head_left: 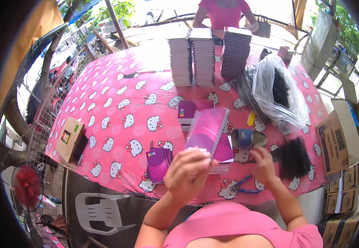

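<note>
My left hand (187,173) is closed on a spiral notebook (206,132) with a purple and pink cover, held tilted up above the table. A coil runs along the notebook's right edge, and the pages at my fingers are partly blurred. To the right, my right hand (264,166) hovers with fingers loosely apart, and I see nothing in it. Just beyond that hand lies a roll with a blue band (243,138). Blue-handled pliers (247,190) rest near the table's front edge. A bundle of black binding coils (296,158) sits right of my right hand.
Purple booklets (158,165) lie left of my left hand, with another pile (194,109) farther back. Tall stacks of bound notebooks (203,62) and a plastic bag of black coils (276,93) stand on the pink tablecloth (121,120). A person (225,14) is across the table.
</note>
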`<state>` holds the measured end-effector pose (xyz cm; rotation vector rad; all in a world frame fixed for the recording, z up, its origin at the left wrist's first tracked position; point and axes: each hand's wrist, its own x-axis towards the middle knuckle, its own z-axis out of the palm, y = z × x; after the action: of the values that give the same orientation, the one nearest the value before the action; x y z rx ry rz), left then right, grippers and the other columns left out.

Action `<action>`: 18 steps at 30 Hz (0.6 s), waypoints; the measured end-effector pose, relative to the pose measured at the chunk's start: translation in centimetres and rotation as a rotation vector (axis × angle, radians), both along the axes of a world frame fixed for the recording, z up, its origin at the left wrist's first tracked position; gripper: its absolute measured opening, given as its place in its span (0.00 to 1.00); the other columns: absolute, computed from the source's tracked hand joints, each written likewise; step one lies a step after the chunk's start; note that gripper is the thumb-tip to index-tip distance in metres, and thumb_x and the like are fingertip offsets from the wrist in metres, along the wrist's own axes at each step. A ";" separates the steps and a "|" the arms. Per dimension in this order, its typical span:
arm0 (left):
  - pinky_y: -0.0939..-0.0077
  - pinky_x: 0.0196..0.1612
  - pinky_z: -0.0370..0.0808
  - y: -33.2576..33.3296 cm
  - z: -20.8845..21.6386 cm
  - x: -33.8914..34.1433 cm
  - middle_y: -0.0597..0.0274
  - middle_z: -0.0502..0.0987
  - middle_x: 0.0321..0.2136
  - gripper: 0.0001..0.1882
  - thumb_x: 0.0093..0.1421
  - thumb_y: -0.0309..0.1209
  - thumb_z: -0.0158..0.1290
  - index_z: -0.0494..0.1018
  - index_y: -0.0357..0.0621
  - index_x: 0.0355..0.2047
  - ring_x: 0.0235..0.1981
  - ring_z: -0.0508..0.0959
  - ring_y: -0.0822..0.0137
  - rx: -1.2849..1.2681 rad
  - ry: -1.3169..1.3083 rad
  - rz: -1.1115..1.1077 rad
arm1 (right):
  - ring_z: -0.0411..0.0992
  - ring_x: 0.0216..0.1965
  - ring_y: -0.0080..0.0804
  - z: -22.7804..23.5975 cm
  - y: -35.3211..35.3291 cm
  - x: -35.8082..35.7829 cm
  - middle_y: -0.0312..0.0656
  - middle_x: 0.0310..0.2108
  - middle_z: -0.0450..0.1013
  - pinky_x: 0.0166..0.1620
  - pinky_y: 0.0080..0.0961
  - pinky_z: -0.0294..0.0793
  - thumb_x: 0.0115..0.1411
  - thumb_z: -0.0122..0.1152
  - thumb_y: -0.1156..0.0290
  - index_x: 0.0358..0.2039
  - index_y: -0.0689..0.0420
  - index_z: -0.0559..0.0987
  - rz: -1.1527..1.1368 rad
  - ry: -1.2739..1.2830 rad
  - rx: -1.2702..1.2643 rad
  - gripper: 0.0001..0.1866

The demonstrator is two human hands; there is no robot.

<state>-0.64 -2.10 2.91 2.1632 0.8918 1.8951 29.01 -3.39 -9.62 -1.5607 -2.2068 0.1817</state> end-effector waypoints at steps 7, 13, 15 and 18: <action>0.70 0.37 0.76 -2.1 -4.5 0.6 0.50 0.79 0.39 0.21 0.46 0.13 0.60 0.78 0.37 0.43 0.35 0.78 0.59 -0.280 0.318 -0.054 | 0.65 0.55 0.50 0.3 -7.5 -1.7 0.48 0.53 0.66 0.57 0.46 0.63 0.52 0.67 0.61 0.56 0.54 0.70 0.205 -0.245 -0.044 0.31; 0.71 0.34 0.75 -1.3 -5.0 0.4 0.53 0.80 0.34 0.14 0.47 0.19 0.65 0.75 0.37 0.35 0.32 0.77 0.61 -0.159 0.197 -0.022 | 0.69 0.43 0.49 4.6 -5.6 -3.2 0.49 0.41 0.69 0.47 0.38 0.70 0.59 0.62 0.64 0.54 0.59 0.67 0.178 0.368 -0.288 0.25; 0.73 0.32 0.75 -1.4 -4.8 0.6 0.53 0.79 0.32 0.15 0.46 0.24 0.70 0.71 0.37 0.26 0.32 0.77 0.61 -0.178 0.137 0.013 | 0.69 0.44 0.49 7.9 -5.0 -5.1 0.50 0.42 0.68 0.47 0.39 0.70 0.61 0.60 0.64 0.49 0.60 0.68 0.236 0.563 -0.287 0.20; 0.72 0.31 0.75 -1.7 -5.2 1.0 0.53 0.79 0.33 0.16 0.44 0.24 0.70 0.72 0.37 0.28 0.32 0.78 0.61 -0.214 0.089 0.021 | 0.68 0.45 0.49 10.8 -4.6 -6.1 0.51 0.43 0.68 0.48 0.41 0.68 0.60 0.60 0.63 0.50 0.59 0.68 0.327 0.533 -0.209 0.21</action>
<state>0.39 -3.81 -2.29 2.1302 1.0836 1.6381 22.87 -8.04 1.14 -1.0648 -2.0278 0.8455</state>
